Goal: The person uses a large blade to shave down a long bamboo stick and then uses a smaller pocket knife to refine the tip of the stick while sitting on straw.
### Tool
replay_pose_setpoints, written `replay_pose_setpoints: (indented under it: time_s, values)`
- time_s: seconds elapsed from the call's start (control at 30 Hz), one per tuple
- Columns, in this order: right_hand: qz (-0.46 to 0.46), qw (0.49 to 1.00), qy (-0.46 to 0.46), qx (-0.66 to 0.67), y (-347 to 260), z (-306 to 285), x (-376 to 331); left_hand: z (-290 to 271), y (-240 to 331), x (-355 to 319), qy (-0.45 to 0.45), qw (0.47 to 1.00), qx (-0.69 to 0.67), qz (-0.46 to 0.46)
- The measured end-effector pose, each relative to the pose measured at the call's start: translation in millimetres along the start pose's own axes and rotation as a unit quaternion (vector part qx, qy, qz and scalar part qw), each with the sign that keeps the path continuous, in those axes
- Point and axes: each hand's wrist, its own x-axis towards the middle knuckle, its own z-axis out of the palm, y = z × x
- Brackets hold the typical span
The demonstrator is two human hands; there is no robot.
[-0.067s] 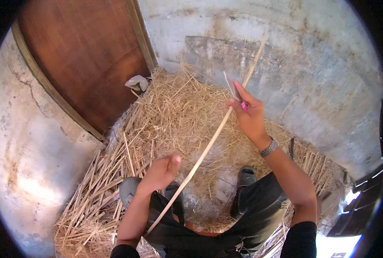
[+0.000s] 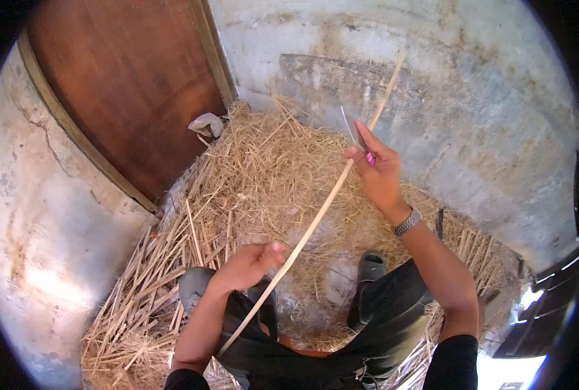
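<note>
Left grip now nearer the pale stick, loosely uncurled; right grip tight on stick and blade

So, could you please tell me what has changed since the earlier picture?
The left hand has moved rightward, closer to the pale strip; the blade in the right hand has turned slightly more edge-on. Nothing was visibly taken hold of or let go. The pale strip and right hand barely moved.
</note>
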Motion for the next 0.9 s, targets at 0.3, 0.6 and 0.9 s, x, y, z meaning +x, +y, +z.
replay_pose_setpoints:
  time_s: [0.3,0.6,0.9]
  values:
    - [-0.070,0.985,0.031,-0.158,1,-12,7,20,45,-11,-0.159,0.900,-0.405,-0.016]
    - [-0.102,0.964,-0.021,-0.245,-2,-6,0,25,40,-6,-0.046,0.942,-0.331,0.041]
    - [-0.215,0.917,-0.215,-0.257,-13,29,-57,18,41,-10,-0.066,0.898,-0.434,-0.016]
